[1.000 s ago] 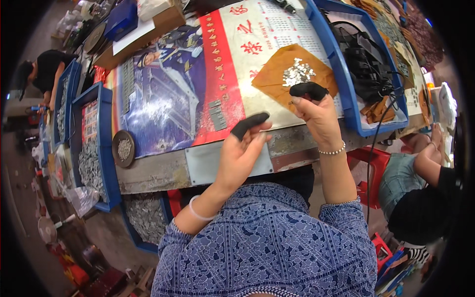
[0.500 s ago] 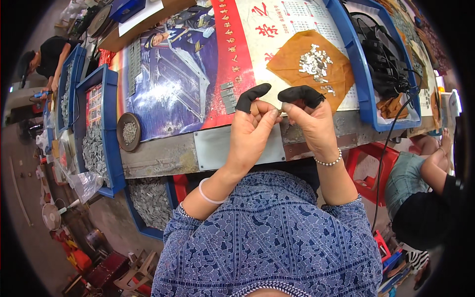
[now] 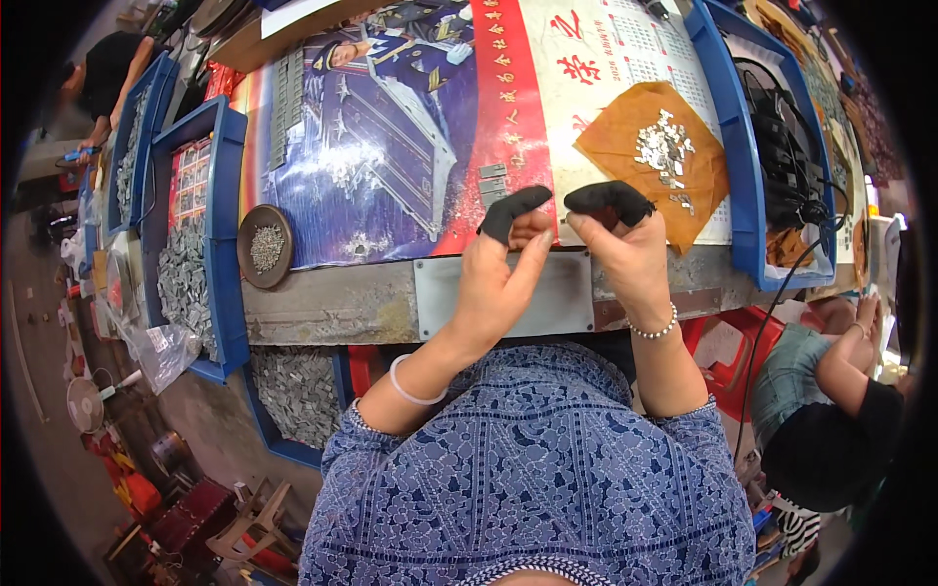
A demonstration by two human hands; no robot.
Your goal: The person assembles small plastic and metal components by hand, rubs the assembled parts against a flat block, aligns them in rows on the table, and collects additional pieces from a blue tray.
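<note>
Over the table's front edge, my left hand point(image 3: 503, 278) is curled, its index finger in a black finger cover and stretched toward the right. Its thumb lies close to the bent lower fingers; anything between them is too small to make out. My right hand point(image 3: 630, 256), also with black-covered fingers, brings thumb and index together in a pinch, and what it holds is hidden. A narrow gap separates the two hands. Just beyond my left hand lies a short row of grey metal blocks point(image 3: 492, 186). Small silver metal pieces point(image 3: 664, 146) are heaped on an orange cloth point(image 3: 620, 127) beyond my right hand.
At left, a round brown dish point(image 3: 277, 277) holds tiny metal parts beside a blue bin point(image 3: 227, 244) of grey blocks. Another blue bin point(image 3: 256, 396) sits below the table. A blue tray point(image 3: 747, 225) with black items stands right. A person point(image 3: 831, 400) sits at far right.
My hands were touching at the fingertips; now they have drawn apart slightly. The view has shifted, so the table appears farther right.
</note>
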